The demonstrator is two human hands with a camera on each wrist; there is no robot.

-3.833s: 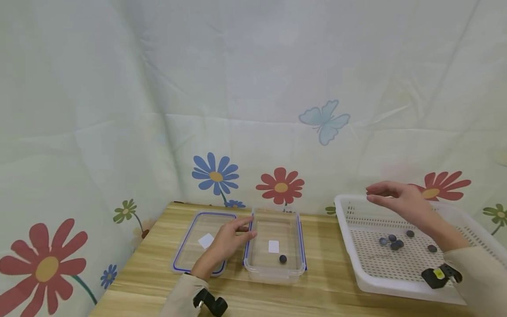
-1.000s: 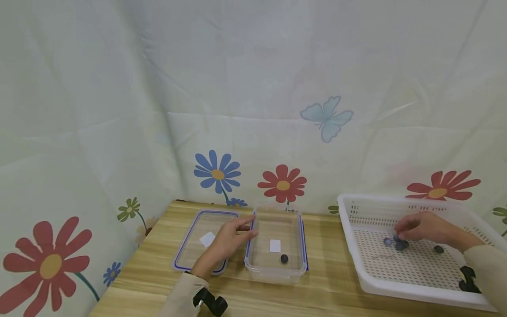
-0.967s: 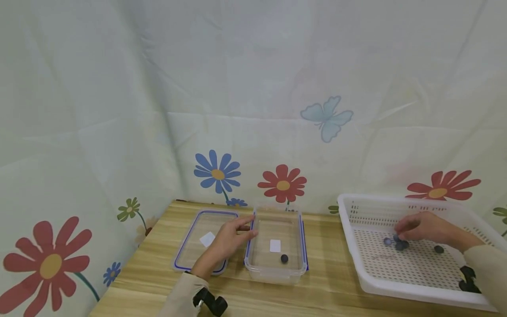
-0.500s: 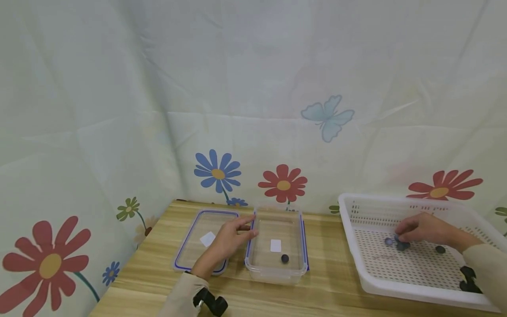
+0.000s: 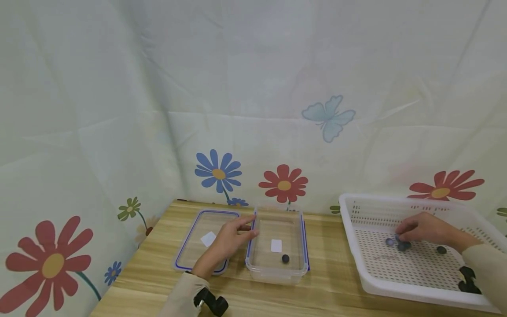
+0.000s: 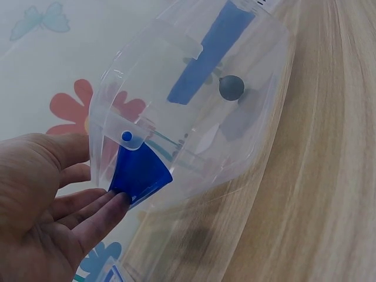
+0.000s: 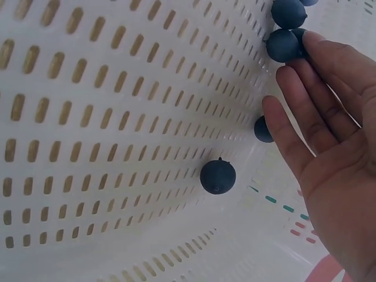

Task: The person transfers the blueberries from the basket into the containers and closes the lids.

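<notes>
White basket (image 5: 396, 288): right hand (image 5: 428, 229) now low inside, at the ball cluster (image 5: 403, 245); a few seconds earlier it hangs above.
Table (image 5: 328, 264) carries the basket at right, the clear box (image 5: 277, 276) mid-table, uncovered, and its lid (image 5: 198, 251) lying flat at left, partly hidden by the left hand (image 5: 231, 237). Hands well apart. Left: fingers loosely extended, touching the box's blue clip (image 6: 138, 173), position unchanged. Right: fingertips touch the cluster; whether they pinch a ball, cannot tell. One ball (image 5: 285, 259) rests in the box, near its front end, as earlier; a lone ball (image 5: 441, 249) sits apart on the basket floor. Judgement: lowering the hand brings the work to the point of getting hold of a ball; box contents unchanged so far.
</notes>
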